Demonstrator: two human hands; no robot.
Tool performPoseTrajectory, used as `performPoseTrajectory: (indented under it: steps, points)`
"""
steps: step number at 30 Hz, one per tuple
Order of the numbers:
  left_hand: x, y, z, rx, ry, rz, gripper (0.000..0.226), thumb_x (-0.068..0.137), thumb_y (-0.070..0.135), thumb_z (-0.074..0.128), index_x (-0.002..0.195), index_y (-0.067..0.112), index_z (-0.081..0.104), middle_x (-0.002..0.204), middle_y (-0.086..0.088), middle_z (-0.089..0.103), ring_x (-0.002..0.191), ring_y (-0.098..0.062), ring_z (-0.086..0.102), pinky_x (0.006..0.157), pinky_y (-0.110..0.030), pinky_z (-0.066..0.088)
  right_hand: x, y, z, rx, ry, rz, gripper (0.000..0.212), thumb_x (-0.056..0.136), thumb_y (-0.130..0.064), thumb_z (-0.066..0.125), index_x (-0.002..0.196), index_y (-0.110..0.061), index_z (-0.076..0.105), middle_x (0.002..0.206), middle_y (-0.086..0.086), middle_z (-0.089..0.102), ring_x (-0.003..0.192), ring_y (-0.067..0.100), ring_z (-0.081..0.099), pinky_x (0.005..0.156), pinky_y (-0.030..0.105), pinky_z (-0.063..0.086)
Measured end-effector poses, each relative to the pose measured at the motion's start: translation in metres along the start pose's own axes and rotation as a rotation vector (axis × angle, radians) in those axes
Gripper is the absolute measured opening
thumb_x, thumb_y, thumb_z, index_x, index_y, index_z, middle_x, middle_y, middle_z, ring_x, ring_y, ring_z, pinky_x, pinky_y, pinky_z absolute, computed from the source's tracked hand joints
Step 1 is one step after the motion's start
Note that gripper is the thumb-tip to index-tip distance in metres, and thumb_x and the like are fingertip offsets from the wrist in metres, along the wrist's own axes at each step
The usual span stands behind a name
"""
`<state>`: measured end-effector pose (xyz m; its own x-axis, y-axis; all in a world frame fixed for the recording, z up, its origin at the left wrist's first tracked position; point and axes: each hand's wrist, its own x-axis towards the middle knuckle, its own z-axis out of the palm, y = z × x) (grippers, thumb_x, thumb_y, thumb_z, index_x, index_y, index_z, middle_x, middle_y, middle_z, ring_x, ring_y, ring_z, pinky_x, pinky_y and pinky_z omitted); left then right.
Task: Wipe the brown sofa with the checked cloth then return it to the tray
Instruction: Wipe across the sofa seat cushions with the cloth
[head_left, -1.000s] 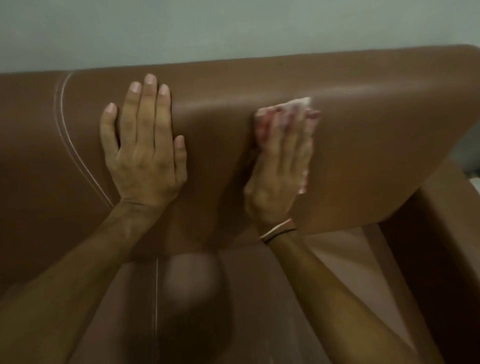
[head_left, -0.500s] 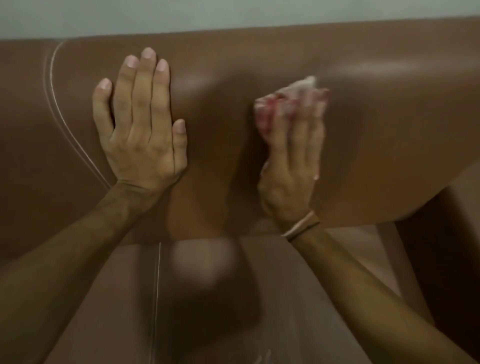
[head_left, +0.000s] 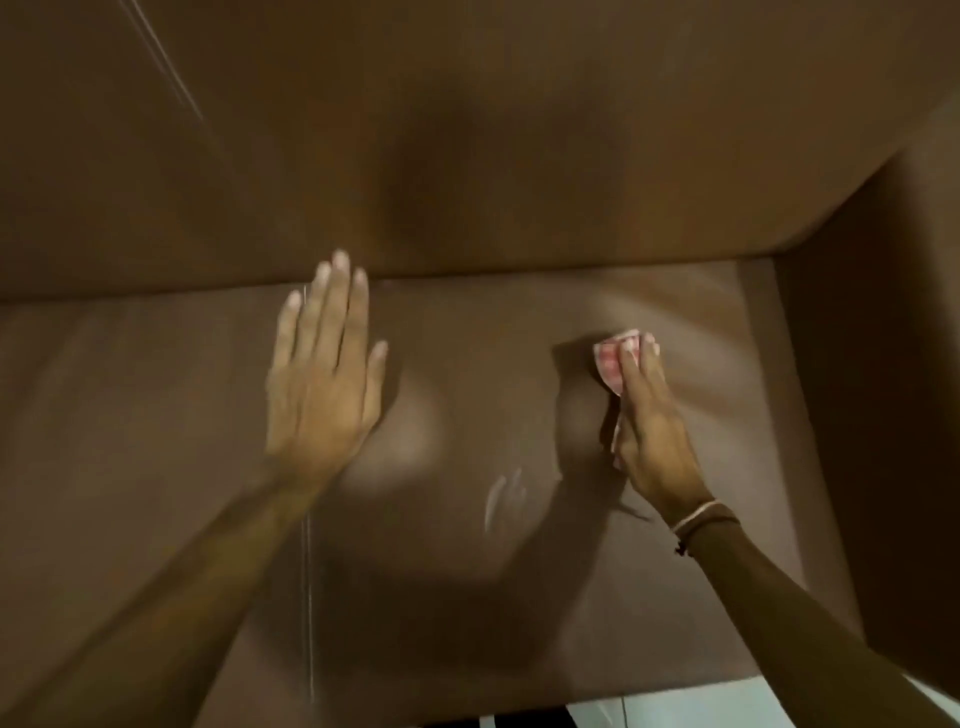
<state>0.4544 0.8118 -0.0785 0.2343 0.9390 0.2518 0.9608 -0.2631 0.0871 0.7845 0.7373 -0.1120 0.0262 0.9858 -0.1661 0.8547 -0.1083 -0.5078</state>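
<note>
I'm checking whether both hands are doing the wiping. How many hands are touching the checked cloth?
1. The right hand presses the checked cloth onto the sofa seat. The left hand is spread flat over the seat, apart from the cloth.

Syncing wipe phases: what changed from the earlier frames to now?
Both hands dropped from the backrest to the seat cushion. The right hand now presses the checked cloth onto the seat near the armrest; the left hand lies flat on the seat by the backrest crease. Unchanged: cloth under the right fingers, left hand open and empty.
</note>
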Motion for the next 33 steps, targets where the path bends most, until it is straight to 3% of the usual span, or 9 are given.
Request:
performPoseTrajectory:
  steps: [3, 7, 10, 14, 19, 23, 26, 29, 33]
  points:
    - [-0.119, -0.005, 0.016, -0.021, -0.206, -0.044, 0.06, 0.11, 0.03, 0.029, 0.161, -0.001, 0.029, 0.17, -0.02, 0.027, 0.159, -0.031, 0.027, 0.129, -0.051, 0.028, -0.036, -0.024, 0.039, 0.051, -0.018, 0.125, 0.08, 0.093, 0.019, 0.045, 0.167, -0.004, 0.023, 0.179, 0.017, 0.006, 0.168, 0.033, 0.001, 0.135, 0.027, 0.008]
    - [-0.186, -0.026, 0.026, 0.042, -0.363, -0.088, 0.06, 0.108, 0.03, 0.032, 0.156, -0.005, 0.037, 0.165, -0.025, 0.036, 0.153, -0.039, 0.038, 0.123, -0.057, 0.038, -0.077, -0.113, 0.115, -0.037, -0.1, -0.155, 0.079, 0.087, 0.003, 0.052, 0.164, -0.004, 0.035, 0.175, 0.021, 0.023, 0.166, 0.039, 0.015, 0.137, 0.052, 0.02]
    - [-0.216, -0.039, 0.027, 0.036, -0.439, -0.083, 0.063, 0.106, 0.033, 0.031, 0.157, -0.005, 0.037, 0.165, -0.027, 0.035, 0.153, -0.041, 0.038, 0.122, -0.058, 0.037, -0.147, -0.119, 0.129, -0.191, -0.219, -0.358, 0.075, 0.092, -0.015, 0.049, 0.166, -0.014, 0.034, 0.175, 0.012, 0.031, 0.165, 0.029, 0.023, 0.134, 0.046, 0.03]
    - [-0.222, -0.06, 0.032, 0.043, -0.446, -0.021, 0.065, 0.105, 0.036, 0.029, 0.158, -0.002, 0.036, 0.166, -0.023, 0.034, 0.153, -0.039, 0.038, 0.123, -0.055, 0.035, -0.146, -0.032, 0.079, -0.315, -0.141, -0.225, 0.076, 0.087, -0.007, 0.051, 0.162, -0.012, 0.035, 0.165, 0.018, 0.041, 0.153, 0.041, 0.045, 0.13, 0.047, 0.023]
    - [-0.228, -0.069, 0.042, 0.074, -0.407, 0.027, 0.066, 0.105, 0.035, 0.025, 0.161, 0.001, 0.029, 0.17, -0.021, 0.029, 0.155, -0.037, 0.035, 0.124, -0.054, 0.033, -0.003, -0.07, 0.091, -0.321, 0.051, -0.044, 0.071, 0.1, -0.005, 0.047, 0.167, -0.003, 0.023, 0.176, 0.024, 0.016, 0.166, 0.044, 0.01, 0.137, 0.053, 0.017]
    - [-0.23, -0.07, 0.047, 0.057, -0.364, 0.03, 0.065, 0.106, 0.035, 0.022, 0.163, 0.002, 0.027, 0.171, -0.019, 0.027, 0.156, -0.036, 0.033, 0.125, -0.053, 0.032, -0.007, -0.139, 0.144, -0.349, -0.004, -0.312, 0.069, 0.103, -0.02, 0.04, 0.169, -0.012, 0.021, 0.179, 0.014, 0.015, 0.168, 0.034, 0.01, 0.138, 0.043, 0.015]
    - [-0.233, -0.07, 0.048, 0.022, -0.35, 0.012, 0.066, 0.105, 0.035, 0.023, 0.163, 0.003, 0.028, 0.171, -0.017, 0.027, 0.157, -0.034, 0.032, 0.127, -0.052, 0.03, -0.093, -0.09, 0.123, -0.356, -0.184, -0.524, 0.058, 0.11, -0.018, 0.036, 0.167, -0.011, 0.03, 0.177, 0.015, 0.024, 0.166, 0.032, 0.021, 0.139, 0.04, 0.015]
    - [-0.235, -0.071, 0.051, 0.013, -0.341, -0.006, 0.066, 0.105, 0.036, 0.025, 0.163, 0.004, 0.027, 0.171, -0.016, 0.027, 0.157, -0.032, 0.031, 0.127, -0.05, 0.028, -0.121, -0.021, 0.071, -0.396, -0.186, -0.32, 0.045, 0.111, -0.016, 0.043, 0.155, -0.012, 0.044, 0.16, 0.028, 0.049, 0.146, 0.049, 0.052, 0.126, 0.057, 0.036]
    - [-0.239, -0.069, 0.057, 0.033, -0.292, -0.02, 0.066, 0.105, 0.034, 0.026, 0.162, 0.001, 0.027, 0.169, -0.018, 0.031, 0.156, -0.033, 0.034, 0.126, -0.05, 0.03, -0.022, -0.045, 0.066, -0.343, 0.009, -0.047, 0.071, 0.101, 0.004, 0.048, 0.167, -0.008, 0.026, 0.177, 0.021, 0.016, 0.167, 0.039, 0.012, 0.138, 0.051, 0.014]
